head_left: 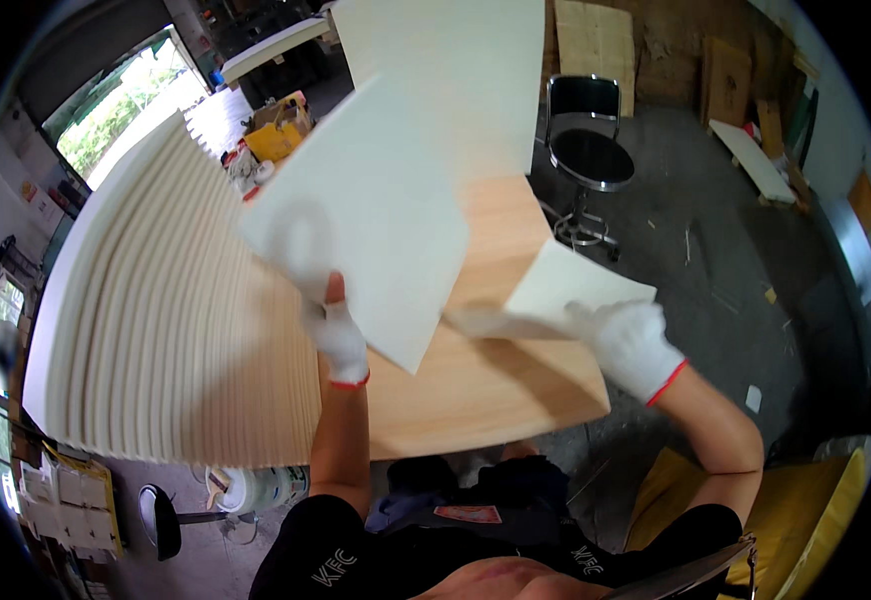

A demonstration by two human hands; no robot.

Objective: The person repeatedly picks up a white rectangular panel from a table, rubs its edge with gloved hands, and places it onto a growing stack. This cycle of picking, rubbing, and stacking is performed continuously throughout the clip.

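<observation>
Clearly both gloved hands are busy with cream panels above a wooden tabletop (476,390). The left hand (336,335) is closed on the lower corner of a large panel (366,215), thumb up across its face, holding it tilted and lifted off the wood; motion blur smears its upper edge. At about three o'clock from it, the right hand (628,345) is curled over the near edge of a smaller panel (576,285), fingers wrapped on top, pinning that piece low against the tabletop. At nine o'clock of the left hand stands a long row of similar panels (166,330), set on edge and fanned tightly together. Beyond, at one o'clock, a black stool (589,150) stands on the grey floor.

To handle the lifted panel well, I judge the left grip wants to sit firm at the corner with the wrist steady, since a sheet held by one corner will swing and flex. Keeping its lower edge clear of the smaller panel and the row avoids chipping edges.
</observation>
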